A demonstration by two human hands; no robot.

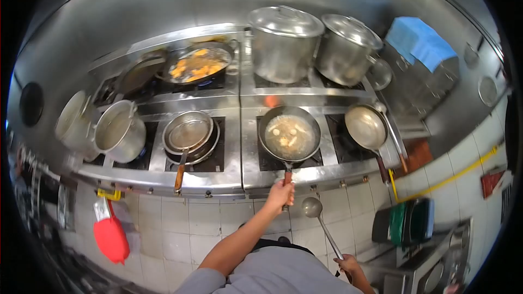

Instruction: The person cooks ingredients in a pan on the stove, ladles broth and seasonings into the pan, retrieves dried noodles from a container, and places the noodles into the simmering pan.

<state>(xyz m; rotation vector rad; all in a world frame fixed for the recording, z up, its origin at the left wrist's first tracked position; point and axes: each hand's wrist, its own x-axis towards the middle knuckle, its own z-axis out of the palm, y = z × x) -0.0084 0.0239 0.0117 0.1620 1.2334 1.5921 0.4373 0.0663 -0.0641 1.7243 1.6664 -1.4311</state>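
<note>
My left hand [280, 195] is closed round the red-brown handle of a frying pan [266, 140] on the stove's front burner. Pale pieces of food [286, 133] lie in bubbling, cloudy liquid inside the pan. Low on the right, my right hand [348, 266] grips the long handle of a metal ladle [312, 207]. The ladle's bowl is held over the floor in front of the stove, apart from the pan.
Two lidded stockpots [286, 49] stand behind. A wide pan [199, 64] of orange pieces sits back left. On the front burners are a strainer [188, 130], an open pot [121, 133] and another frying pan [366, 127]. A bin [400, 222] stands at right.
</note>
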